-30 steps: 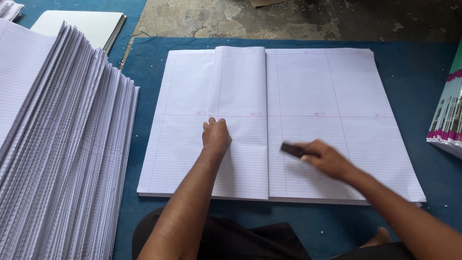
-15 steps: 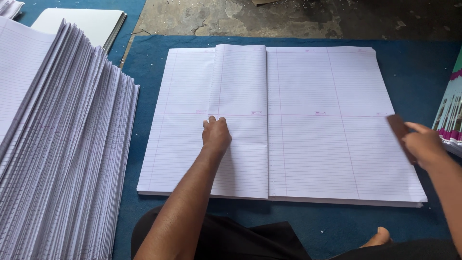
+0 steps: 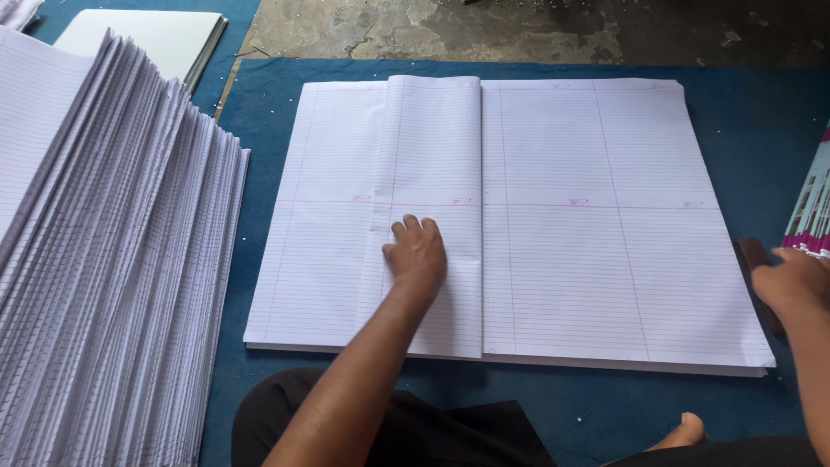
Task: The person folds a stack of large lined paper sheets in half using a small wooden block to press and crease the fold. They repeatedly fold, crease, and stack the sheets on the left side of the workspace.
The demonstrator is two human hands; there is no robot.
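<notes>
Left hand (image 3: 418,255): kept flat, open, on folded ruled sheet (image 3: 432,207). Right hand (image 3: 791,281): moved from fold to right edge, dark block (image 3: 754,255) apparently gripped. Crease judged pressed.

Single head view: looks steeply down and forward, close over ruled sheets (image 3: 553,216) lying on blue floor mat (image 3: 743,121).

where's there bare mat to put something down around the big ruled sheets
Free: the blue mat right of the ruled sheets, and the strip in front of them. Crowded: the fanned paper stack on the left; the right hand by the sheets' right edge.
</notes>
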